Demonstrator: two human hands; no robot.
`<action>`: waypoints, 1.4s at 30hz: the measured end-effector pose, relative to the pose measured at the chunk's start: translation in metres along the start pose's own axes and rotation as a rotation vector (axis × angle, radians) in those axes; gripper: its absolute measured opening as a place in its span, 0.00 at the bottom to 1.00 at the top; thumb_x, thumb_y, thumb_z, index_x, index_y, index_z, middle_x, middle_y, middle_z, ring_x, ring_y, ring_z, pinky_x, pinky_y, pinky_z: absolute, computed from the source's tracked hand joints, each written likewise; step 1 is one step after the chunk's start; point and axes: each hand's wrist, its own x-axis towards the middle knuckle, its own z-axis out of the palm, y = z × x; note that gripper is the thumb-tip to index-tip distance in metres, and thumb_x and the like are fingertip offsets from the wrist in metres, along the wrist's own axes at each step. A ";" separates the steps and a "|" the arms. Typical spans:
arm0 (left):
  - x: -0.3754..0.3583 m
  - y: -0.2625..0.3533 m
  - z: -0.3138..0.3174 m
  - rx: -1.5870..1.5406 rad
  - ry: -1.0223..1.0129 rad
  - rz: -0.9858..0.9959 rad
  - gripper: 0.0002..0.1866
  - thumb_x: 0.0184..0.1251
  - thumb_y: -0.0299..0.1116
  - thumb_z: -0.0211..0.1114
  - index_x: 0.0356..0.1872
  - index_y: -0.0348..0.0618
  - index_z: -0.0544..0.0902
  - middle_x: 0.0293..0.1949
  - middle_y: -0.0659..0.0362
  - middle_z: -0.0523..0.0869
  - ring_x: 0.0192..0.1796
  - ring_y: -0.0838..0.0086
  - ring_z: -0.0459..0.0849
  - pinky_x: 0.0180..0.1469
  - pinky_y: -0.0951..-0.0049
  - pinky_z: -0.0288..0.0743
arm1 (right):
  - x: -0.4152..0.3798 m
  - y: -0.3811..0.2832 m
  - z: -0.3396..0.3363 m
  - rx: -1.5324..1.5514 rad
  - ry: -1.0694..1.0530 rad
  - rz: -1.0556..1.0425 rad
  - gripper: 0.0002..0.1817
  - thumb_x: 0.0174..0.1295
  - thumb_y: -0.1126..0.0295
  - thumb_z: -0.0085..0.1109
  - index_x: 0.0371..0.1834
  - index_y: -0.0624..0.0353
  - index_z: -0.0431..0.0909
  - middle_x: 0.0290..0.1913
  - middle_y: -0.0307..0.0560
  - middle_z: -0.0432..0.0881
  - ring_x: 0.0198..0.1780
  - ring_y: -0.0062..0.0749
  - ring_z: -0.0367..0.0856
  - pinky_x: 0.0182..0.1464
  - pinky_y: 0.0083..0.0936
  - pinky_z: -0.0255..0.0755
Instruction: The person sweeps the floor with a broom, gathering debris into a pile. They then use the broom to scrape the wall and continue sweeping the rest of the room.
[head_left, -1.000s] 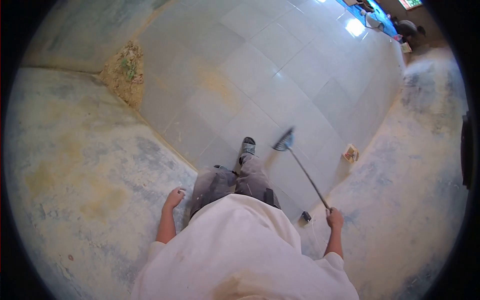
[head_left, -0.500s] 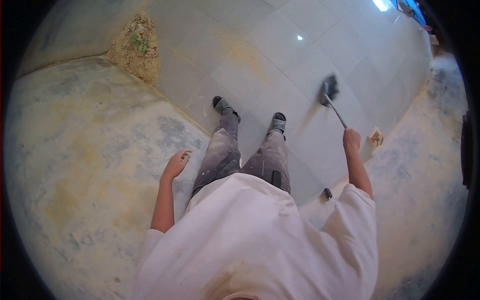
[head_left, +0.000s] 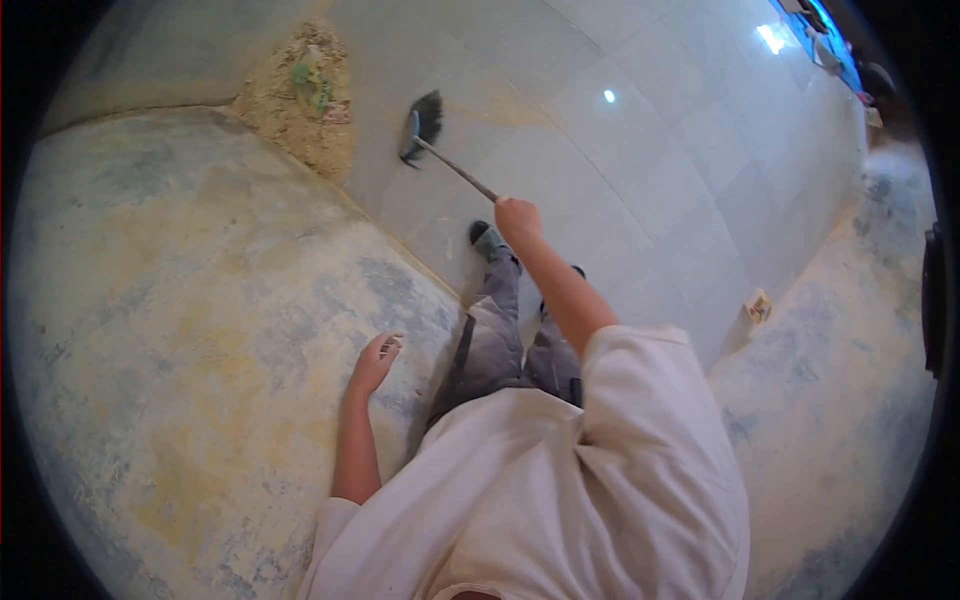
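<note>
My right hand [head_left: 518, 222] is closed around the handle of a broom [head_left: 458, 172]. The dark bristles of its head [head_left: 428, 122] spread over the grey tiles, just right of a pile of yellowish debris [head_left: 310, 130]. Green and reddish scraps lie in that pile. Down by my left side, my left hand [head_left: 376, 362] hangs loosely with its fingers partly bent and apart. A ring or some small detail shows at the fingers, too small to make out. My right arm partly hides my legs and one foot.
Grey floor tiles [head_left: 680, 120] carry a thin smear of yellow dust [head_left: 500, 108]. Dusty, stained walls [head_left: 200, 300] rise at left and right. A small box-like item [head_left: 757, 306] lies at the right wall's foot. Bluish items [head_left: 825, 40] sit at the far right.
My right hand has swung the broom leftward across the tiles, from the right side to beside the debris pile. My left hand stays hanging at my side. The view has shifted slightly.
</note>
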 end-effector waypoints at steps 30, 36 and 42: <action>0.038 0.045 0.047 0.257 -0.199 0.013 0.15 0.60 0.34 0.54 0.48 0.44 0.78 0.35 0.52 0.84 0.38 0.68 0.83 0.43 0.70 0.75 | -0.478 0.393 -0.028 0.022 -0.278 1.036 0.15 0.63 0.60 0.45 0.40 0.58 0.78 0.38 0.57 0.82 0.42 0.50 0.81 0.41 0.43 0.75; 0.042 0.098 0.038 0.180 -0.129 0.070 0.15 0.60 0.33 0.55 0.48 0.43 0.77 0.37 0.52 0.84 0.39 0.68 0.82 0.44 0.69 0.74 | -0.387 0.415 0.006 0.017 -0.187 1.107 0.14 0.62 0.67 0.43 0.38 0.58 0.80 0.38 0.56 0.83 0.41 0.49 0.82 0.41 0.41 0.77; 0.072 0.065 -0.027 0.273 -0.219 0.066 0.14 0.60 0.33 0.56 0.47 0.45 0.78 0.37 0.52 0.83 0.39 0.67 0.83 0.44 0.69 0.74 | -0.252 0.336 -0.045 0.047 -0.119 0.979 0.16 0.63 0.67 0.41 0.38 0.58 0.81 0.37 0.55 0.83 0.40 0.48 0.83 0.40 0.41 0.77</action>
